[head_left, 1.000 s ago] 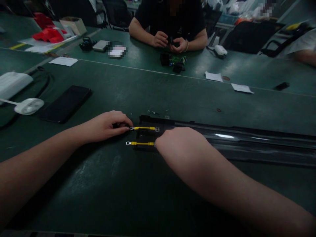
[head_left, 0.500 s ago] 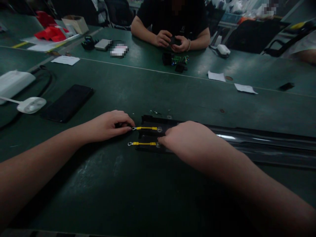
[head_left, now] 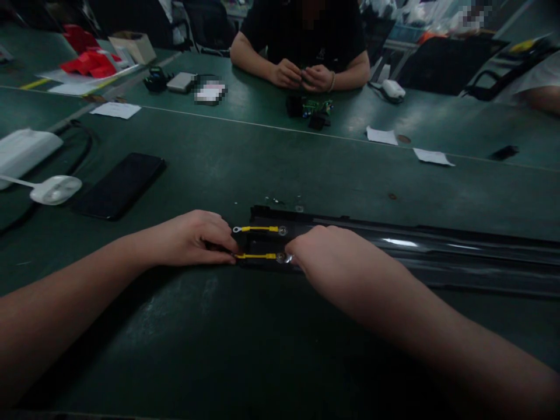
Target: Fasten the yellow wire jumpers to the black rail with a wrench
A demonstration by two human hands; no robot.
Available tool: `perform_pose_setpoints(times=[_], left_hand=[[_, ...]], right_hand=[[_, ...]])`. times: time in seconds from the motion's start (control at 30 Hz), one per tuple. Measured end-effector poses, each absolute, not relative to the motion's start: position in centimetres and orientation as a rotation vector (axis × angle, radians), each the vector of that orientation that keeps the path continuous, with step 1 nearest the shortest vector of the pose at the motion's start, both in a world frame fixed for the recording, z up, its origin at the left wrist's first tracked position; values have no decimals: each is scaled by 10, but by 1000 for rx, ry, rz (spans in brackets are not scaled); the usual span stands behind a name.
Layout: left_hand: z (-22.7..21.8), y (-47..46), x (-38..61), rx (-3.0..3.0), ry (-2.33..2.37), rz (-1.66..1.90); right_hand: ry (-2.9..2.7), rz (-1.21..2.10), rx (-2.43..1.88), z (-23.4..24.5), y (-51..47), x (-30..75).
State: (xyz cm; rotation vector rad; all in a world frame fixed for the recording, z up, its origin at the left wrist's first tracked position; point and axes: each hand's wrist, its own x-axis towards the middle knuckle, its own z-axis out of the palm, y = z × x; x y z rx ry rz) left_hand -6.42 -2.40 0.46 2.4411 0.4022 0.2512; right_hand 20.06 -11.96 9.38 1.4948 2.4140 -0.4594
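My left hand (head_left: 203, 239) is closed at the outer end of the lower yellow wire (head_left: 256, 256), its thumb and finger pinching that end and hiding the terminal. Just above lies the upper yellow wire (head_left: 259, 229), whose bare ring terminal (head_left: 237, 230) sticks out past the long black profile (head_left: 420, 236). Both wires run to round metal fasteners on the profile's left end. My right hand (head_left: 326, 251) rests over the profile, fingers curled down beside the lower fastener (head_left: 280, 257). A small shiny bit shows at its fingertips; what they hold is hidden.
Left of my hands lie a black phone (head_left: 120, 185), a white plug (head_left: 56, 189) and a white power brick (head_left: 28, 153). Small scraps sit behind the profile. Across the green table, a person (head_left: 301, 46) handles a small dark part behind a circuit board (head_left: 317, 108).
My left hand has moved from the upper wire's terminal down to the lower wire's end. My right hand has shifted slightly right and down, uncovering more of the lower fastener.
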Motion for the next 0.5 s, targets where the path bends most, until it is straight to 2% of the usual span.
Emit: perform_pose_setpoints(times=[0.5], left_hand=[[2, -22, -63, 2396, 407, 186]], right_hand=[[2372, -321, 1413, 101, -121, 190]])
